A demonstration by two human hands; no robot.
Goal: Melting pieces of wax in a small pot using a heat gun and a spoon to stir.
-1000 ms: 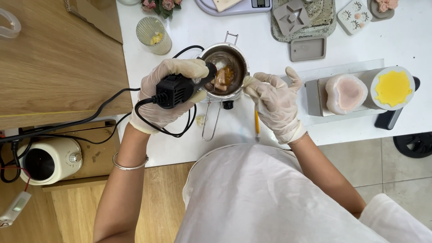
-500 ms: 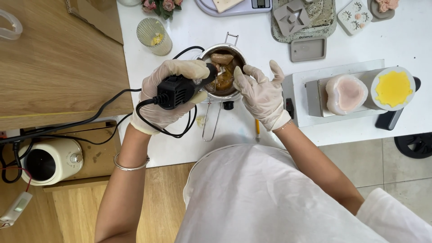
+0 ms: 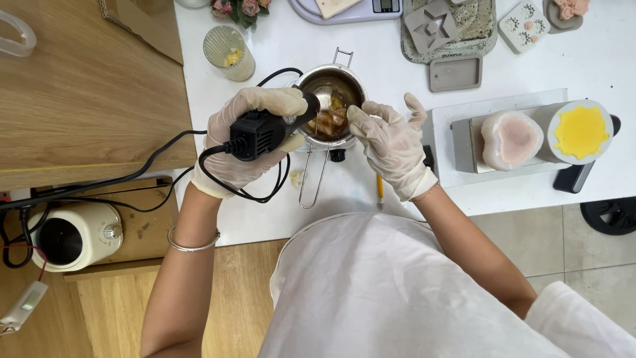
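The left hand clamps a black corded heat gun, nozzle pointing right into the small steel melting pot on the white tabletop; the right hand, fingers loosely spread, hovers at its right rim, holding nothing.

White table: ribbed glass, steel pot, grey moulds, pencil.

bare table behind the pot; glass left, white block right crowd it.
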